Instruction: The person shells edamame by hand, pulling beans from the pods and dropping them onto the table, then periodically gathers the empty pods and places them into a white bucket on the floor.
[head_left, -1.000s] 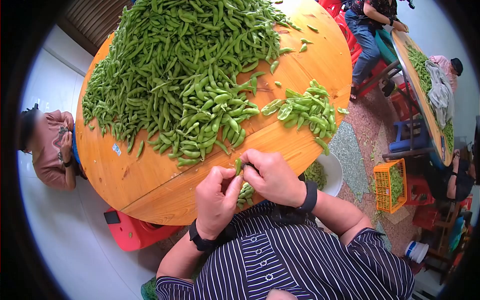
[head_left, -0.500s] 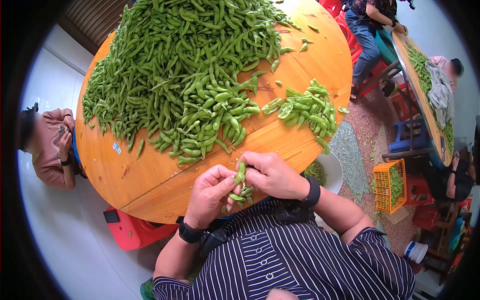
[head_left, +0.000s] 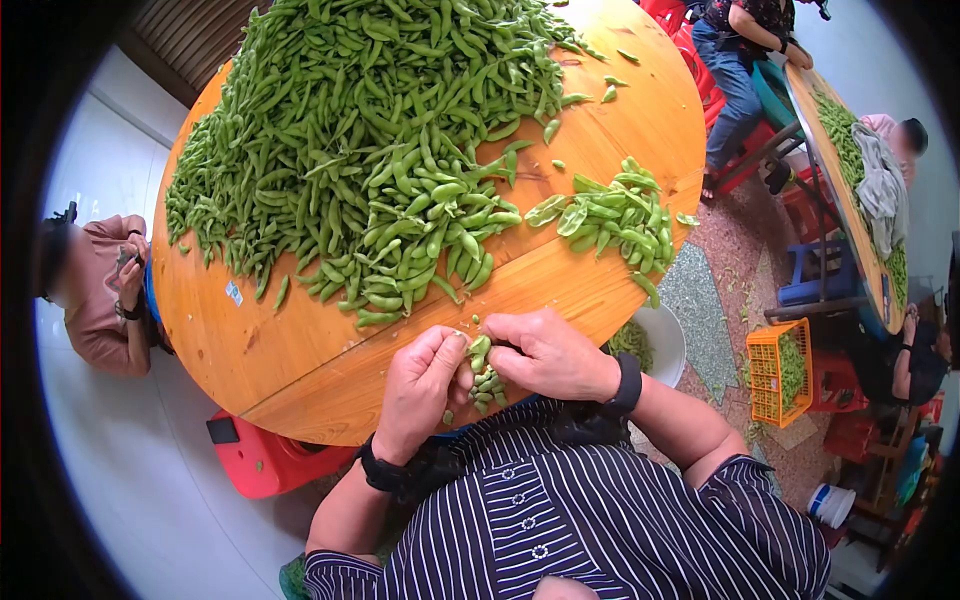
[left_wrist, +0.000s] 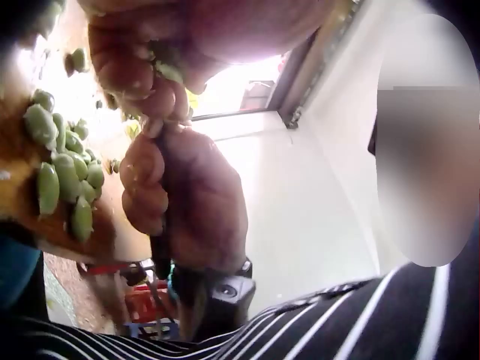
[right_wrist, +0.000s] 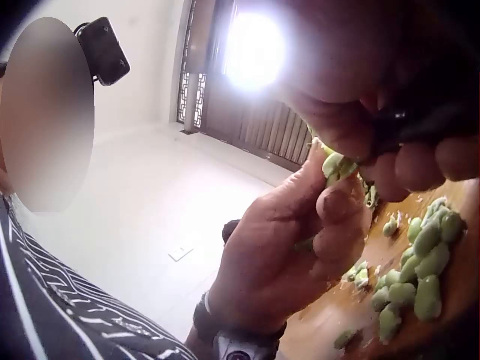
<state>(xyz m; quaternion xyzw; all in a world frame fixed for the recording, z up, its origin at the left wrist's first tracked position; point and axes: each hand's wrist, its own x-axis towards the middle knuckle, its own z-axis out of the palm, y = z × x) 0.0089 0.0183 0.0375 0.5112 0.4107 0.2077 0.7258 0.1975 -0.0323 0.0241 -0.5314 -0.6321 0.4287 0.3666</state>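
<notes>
At the table's near edge, my left hand [head_left: 422,385] pinches a green soybean pod [head_left: 479,352] between thumb and fingers. A pale green bean [right_wrist: 337,166] shows at its fingertips in the right wrist view. My right hand [head_left: 555,352] works close against the pod from the other side. Its curled fingers grip a slim dark tool [left_wrist: 166,187], seen along the palm in the left wrist view; I cannot tell its kind. Below the hands on the wooden table [head_left: 330,375] lies a small heap of shelled beans [right_wrist: 427,262].
A large mound of pods [head_left: 340,150] covers the far side of the table. To the right sits a smaller pile of lighter pods and split shells [head_left: 620,220]. A white basin [head_left: 668,345] stands below the right edge, and a red stool [head_left: 265,470] below the left.
The left hand has shifted a little left and turned since a second ago. The pod stood upright at the fingertips half a second ago; now it sits slightly lower, partly covered by the fingers.
</notes>
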